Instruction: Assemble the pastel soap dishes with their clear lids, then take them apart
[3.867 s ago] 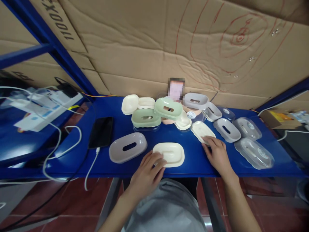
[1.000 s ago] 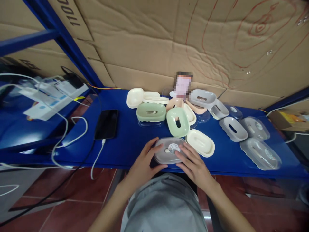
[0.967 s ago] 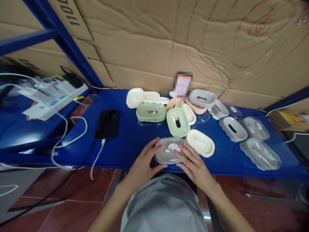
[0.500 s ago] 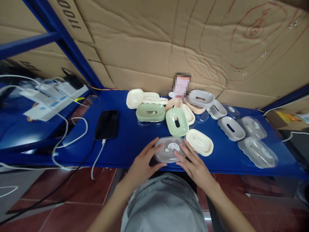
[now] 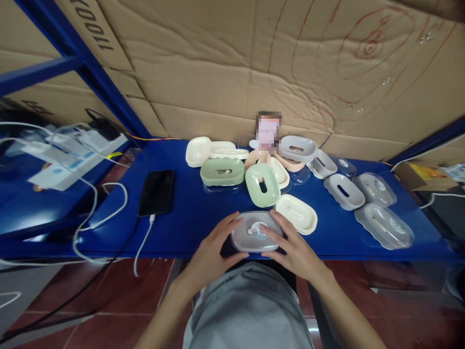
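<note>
Grey plastic, an oval soap box [image 5: 255, 232] with a clear lid and a round sticker, sits at the near edge of a blue shelf [image 5: 192, 213], directly in front of the person. The left hand [image 5: 212, 247] cups its left end, fingers spread and curled around the rim. The right hand [image 5: 295, 245] holds the right end, fingers loosely curved, fingertips on the lid by the sticker. Just beyond and right of the box lies a cream tray [image 5: 296, 214]. Behind it a green tray [image 5: 262, 184] is tilted up against a heap of cream, pink and grey soap-dish parts. Further right, well apart, lie a grey slotted tray [image 5: 343, 191] and two clear lidded boxes [image 5: 383, 225]. To the left, a black phone [image 5: 156, 192] lies face up with a white cable [image 5: 141, 245] plugged in. Brown cardboard [image 5: 232, 63] covers the wall behind.
</note>
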{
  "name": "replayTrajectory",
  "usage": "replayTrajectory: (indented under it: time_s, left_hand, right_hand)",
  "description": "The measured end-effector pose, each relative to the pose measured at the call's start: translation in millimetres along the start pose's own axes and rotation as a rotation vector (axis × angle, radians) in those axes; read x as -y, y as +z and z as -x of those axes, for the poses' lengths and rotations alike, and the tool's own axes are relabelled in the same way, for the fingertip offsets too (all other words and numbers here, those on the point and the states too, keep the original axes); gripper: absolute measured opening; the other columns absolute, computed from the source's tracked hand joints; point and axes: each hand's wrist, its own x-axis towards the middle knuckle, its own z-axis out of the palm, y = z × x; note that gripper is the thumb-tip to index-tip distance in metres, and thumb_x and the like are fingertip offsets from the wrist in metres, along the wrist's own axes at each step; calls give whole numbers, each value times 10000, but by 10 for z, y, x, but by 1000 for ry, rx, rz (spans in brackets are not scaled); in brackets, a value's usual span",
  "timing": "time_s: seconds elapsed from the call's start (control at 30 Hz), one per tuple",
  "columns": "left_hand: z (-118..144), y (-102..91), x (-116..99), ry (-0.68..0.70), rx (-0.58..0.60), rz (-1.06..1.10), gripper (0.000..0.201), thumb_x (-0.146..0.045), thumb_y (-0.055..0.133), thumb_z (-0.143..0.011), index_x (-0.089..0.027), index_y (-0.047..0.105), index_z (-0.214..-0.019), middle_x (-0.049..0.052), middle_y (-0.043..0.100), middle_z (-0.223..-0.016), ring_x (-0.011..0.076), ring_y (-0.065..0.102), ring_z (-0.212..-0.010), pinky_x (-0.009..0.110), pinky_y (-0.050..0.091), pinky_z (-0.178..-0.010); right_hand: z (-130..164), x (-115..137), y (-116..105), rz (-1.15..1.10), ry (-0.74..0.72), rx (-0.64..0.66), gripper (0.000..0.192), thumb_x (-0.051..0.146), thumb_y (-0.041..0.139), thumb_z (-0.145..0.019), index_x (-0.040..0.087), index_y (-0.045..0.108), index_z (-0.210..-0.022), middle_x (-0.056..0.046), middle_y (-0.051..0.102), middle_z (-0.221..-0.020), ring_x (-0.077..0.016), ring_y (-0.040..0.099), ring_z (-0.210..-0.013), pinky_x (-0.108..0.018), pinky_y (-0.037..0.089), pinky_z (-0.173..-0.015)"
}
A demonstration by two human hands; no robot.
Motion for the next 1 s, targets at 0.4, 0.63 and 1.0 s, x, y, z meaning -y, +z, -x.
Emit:
replayTrajectory:
  time_s: [0.4, 0.63, 1.0]
  left_hand:
    - [-20, 20, -55, 19, 16, -88, 643, -349, 664, -1035, -373, 395, -1618, 49, 598, -1573, 232, 608, -1432, 448, 550, -1180]
    - [-29, 79, -33, 65, -39, -155, 399, -346, 634, -1050, -334, 619, -1449, 52, 671, -1470, 243, 687, -1318, 448, 614, -1097]
    - [-52, 142, -20, 109, -105, -228, 297, -331, 621, -1059, -297, 682, -1348, 70, 708, -1396, 260, 716, -1254, 472, 641, -1040]
  right_hand:
    - [714, -1514, -1847, 553, 474, -558, 731, 597, 813, -869, 236, 674, -1489, -179, 661, -1492, -347, 634, -1393, -462, 486, -1165]
    - [1629, -3354, -2412, 684, 830, -623, 669, 843, 640, -846, 197, 812, -814, -194, 774, -1025, -331, 762, -996, -541, 536, -912]
    - [1639, -2521, -1842, 624, 665, -611, 518, 610, 529, -1039, 214, 780, -1259, -239, 644, -1436, -399, 547, -1453, -613, 441, -1161]
